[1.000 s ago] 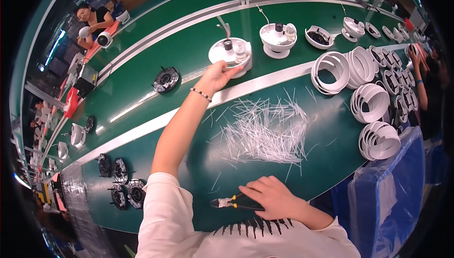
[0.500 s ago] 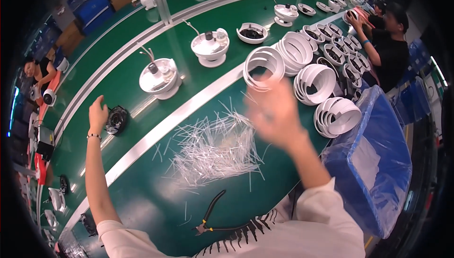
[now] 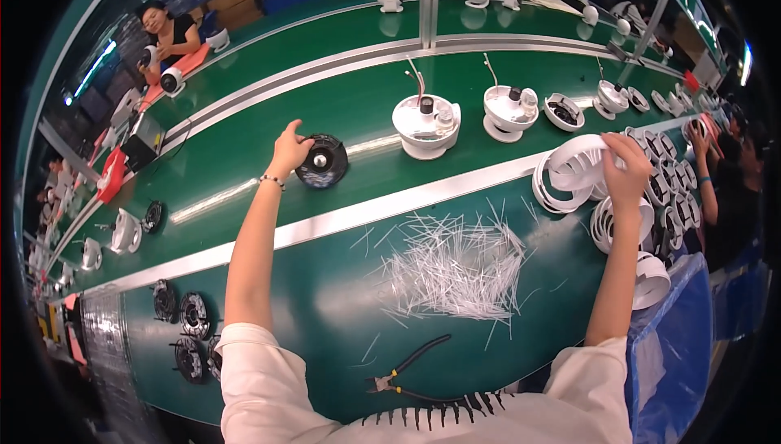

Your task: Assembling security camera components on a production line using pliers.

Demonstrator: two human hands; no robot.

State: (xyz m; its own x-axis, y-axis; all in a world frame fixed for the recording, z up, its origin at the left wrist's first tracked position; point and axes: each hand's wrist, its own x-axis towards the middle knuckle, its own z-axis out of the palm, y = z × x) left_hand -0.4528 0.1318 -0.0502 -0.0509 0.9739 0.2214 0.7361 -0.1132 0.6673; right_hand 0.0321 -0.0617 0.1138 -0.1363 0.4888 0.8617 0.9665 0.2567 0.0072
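My right hand (image 3: pixel 626 169) pinches the rim of a white plastic ring (image 3: pixel 576 164) and holds it tilted over a stack of similar white rings (image 3: pixel 547 198). On the green conveyor, my left hand (image 3: pixel 290 151) lies at the left edge of a black round part (image 3: pixel 322 162) with a shiny centre. Its thumb and index finger are spread apart, the thumb at the part's rim. Between my arms, a heap of thin clear-white strips (image 3: pixel 455 269) covers part of the green table. Closer to me lie diagonal cutters (image 3: pixel 399 372) with black and yellow handles, jaws pointing left.
White domed assemblies with wires (image 3: pixel 426 125) stand on the conveyor. More black round parts (image 3: pixel 194 314) sit at the table's left. A blue bin with a plastic liner (image 3: pixel 671 346) is at the right, below several black-and-white parts (image 3: pixel 671 175). Co-workers sit beyond the line and at right.
My right hand, blurred before, now grips a white ring at the stacks. The view has swung left. My left hand stays beside the black round part, which now shows its face.
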